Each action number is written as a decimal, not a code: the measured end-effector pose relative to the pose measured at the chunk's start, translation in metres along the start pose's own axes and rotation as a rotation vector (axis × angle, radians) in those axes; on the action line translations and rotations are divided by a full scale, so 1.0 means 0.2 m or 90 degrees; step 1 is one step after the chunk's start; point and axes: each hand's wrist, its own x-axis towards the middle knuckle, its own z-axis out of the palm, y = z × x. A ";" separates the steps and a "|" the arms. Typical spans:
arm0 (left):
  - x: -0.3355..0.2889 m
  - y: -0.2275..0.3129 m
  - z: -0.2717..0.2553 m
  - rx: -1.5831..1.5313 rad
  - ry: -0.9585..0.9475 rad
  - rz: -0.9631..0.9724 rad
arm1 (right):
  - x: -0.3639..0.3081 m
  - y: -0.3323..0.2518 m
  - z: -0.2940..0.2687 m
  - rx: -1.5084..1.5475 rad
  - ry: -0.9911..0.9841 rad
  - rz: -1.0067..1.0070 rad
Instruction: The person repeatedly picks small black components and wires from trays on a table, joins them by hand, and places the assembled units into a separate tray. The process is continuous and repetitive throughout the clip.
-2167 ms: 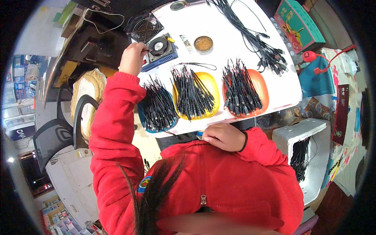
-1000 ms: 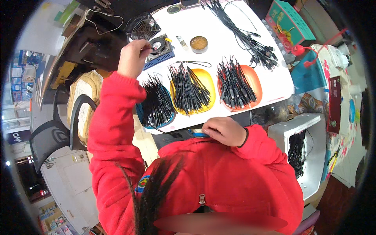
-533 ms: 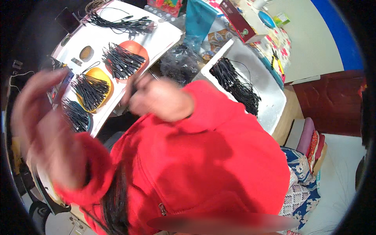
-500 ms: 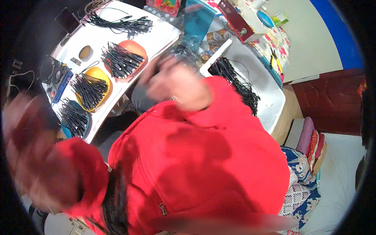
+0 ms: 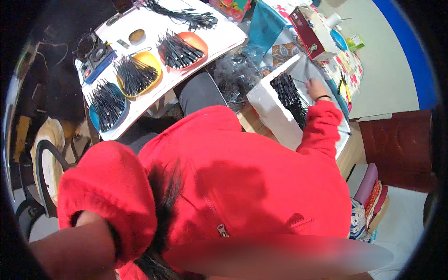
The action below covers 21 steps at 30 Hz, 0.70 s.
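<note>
The right hand [image 5: 316,87] reaches into the white box [image 5: 275,114] beside the black cables [image 5: 289,95], its grip impossible to tell, while the left hand is out of view.

Right hand [image 5: 316,88] reaches into a white bin [image 5: 273,109] at the person's right side, next to a pile of thin black cables [image 5: 288,95]. Cables lie heaped lengthwise in the bin, dark and tangled. Whether the fingers grip any cable cannot be told.
</note>
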 end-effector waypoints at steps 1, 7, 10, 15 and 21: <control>-0.02 0.00 0.00 0.008 0.009 0.001 | 0.05 0.01 0.14 -0.054 -0.026 0.005; -0.06 -0.07 -0.01 0.027 0.025 -0.012 | 0.05 -0.12 0.63 -0.060 -0.003 0.071; -0.09 -0.12 0.00 0.044 0.041 -0.021 | 0.01 -0.09 0.66 -0.117 0.011 0.064; -0.13 -0.19 -0.02 0.067 0.070 -0.020 | 0.00 0.00 0.68 -0.134 -0.024 0.015; -0.29 -0.20 -0.32 0.185 0.167 0.008 | 0.02 -0.04 0.61 -0.076 -0.021 0.016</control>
